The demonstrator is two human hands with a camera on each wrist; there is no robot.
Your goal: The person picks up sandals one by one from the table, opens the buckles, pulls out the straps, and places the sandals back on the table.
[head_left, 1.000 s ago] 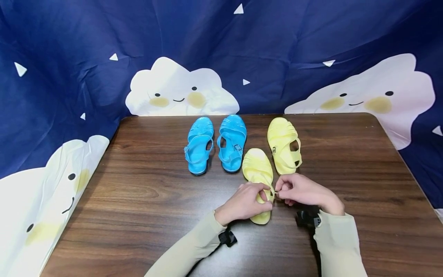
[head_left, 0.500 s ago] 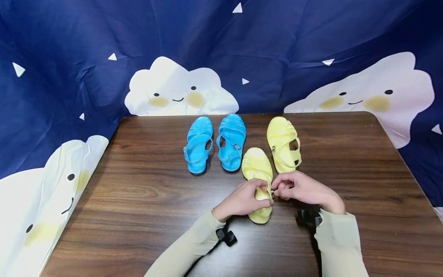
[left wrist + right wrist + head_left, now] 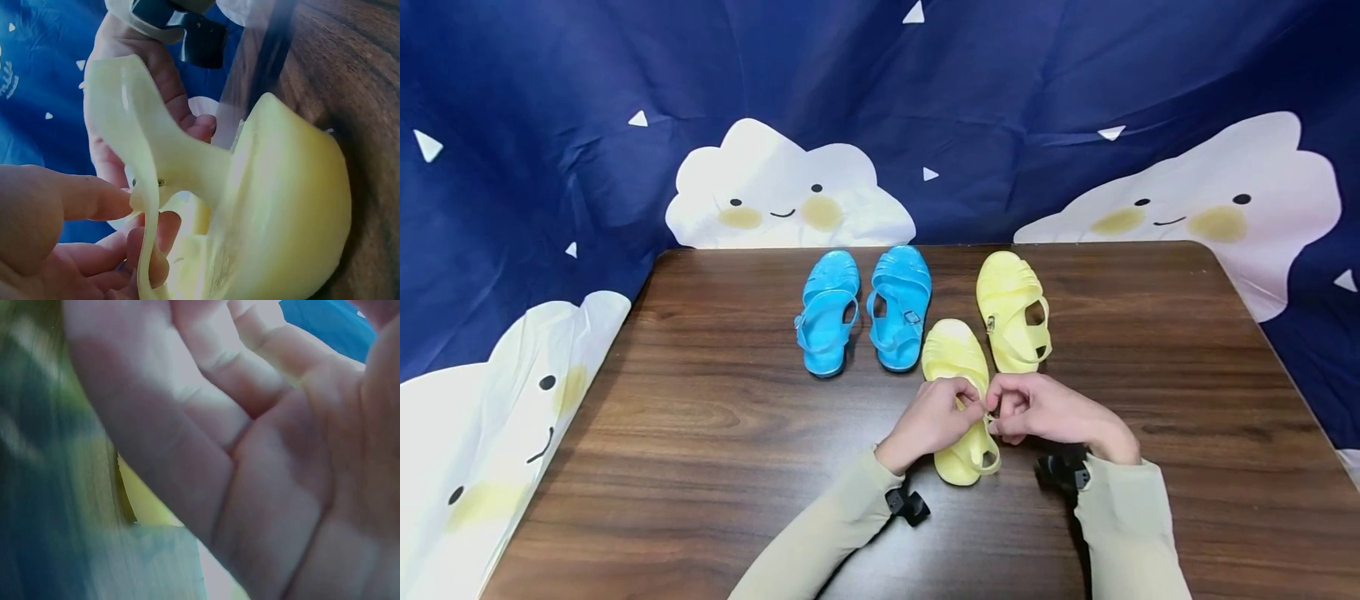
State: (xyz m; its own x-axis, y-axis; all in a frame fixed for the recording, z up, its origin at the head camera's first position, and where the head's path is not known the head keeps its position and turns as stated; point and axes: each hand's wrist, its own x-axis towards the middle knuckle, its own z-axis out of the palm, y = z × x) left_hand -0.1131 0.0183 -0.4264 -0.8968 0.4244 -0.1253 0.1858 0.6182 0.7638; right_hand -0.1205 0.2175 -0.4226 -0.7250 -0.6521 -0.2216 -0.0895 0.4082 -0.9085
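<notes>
On the wooden table lies the nearer yellow sandal [image 3: 956, 350], toe pointing away, under both hands. My left hand [image 3: 931, 419] reaches over its middle, thumb and index finger pinching the strap [image 3: 150, 187] near the small metal buckle [image 3: 161, 183]. At the sandal's right side my right hand [image 3: 1051, 410] pinches the buckle part of the strap with thumb and index finger, the other fingers curled. The heel part of the strap loops out at the sandal's lower right. The fingertips hide the buckle in the head view; the right wrist view shows mostly palm and fingers.
Another yellow sandal [image 3: 1011, 283] stands just behind, to the right. Two blue sandals, one at the left [image 3: 831, 317] and one beside it [image 3: 901, 308], stand near the table's back edge. A blue cloth [image 3: 970, 100] with clouds hangs behind the table [image 3: 715, 500].
My left hand has moved a little up the sandal, its fingertips now meeting those of my right hand. The heel part of the strap has come into view below the hands.
</notes>
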